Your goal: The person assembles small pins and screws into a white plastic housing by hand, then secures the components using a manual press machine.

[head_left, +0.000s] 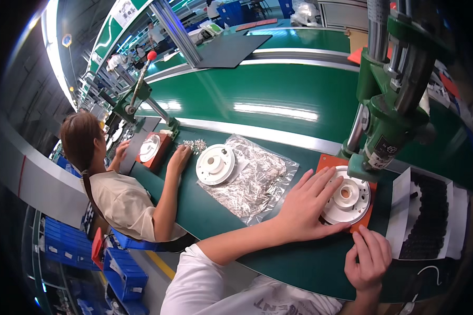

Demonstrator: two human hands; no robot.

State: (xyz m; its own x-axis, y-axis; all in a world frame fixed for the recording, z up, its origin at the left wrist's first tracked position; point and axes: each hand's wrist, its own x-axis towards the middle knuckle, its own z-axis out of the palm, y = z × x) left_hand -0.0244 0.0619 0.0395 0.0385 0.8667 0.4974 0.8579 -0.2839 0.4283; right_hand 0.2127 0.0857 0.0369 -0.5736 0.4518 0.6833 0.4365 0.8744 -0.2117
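Note:
A round white plastic disc (356,214) with a raised ring and centre hole lies on an orange base plate (328,161). My left hand (311,206) rests across the disc's left side, fingers outstretched and thumb along its near edge. Close to the near edge of the plate is my right hand (370,257), its fingers curled and fingertips drawn together; whatever they pinch, if anything, is too small or hidden. A green hand press (386,136) stands just behind the disc, its head over the plate's far side.
Left of me lies a clear bag of small white parts (257,184), with another white disc (215,164) on its edge. A white tray of black parts (428,215) sits at right. A co-worker (123,194) works at another press (136,105). Behind runs a green conveyor (257,94).

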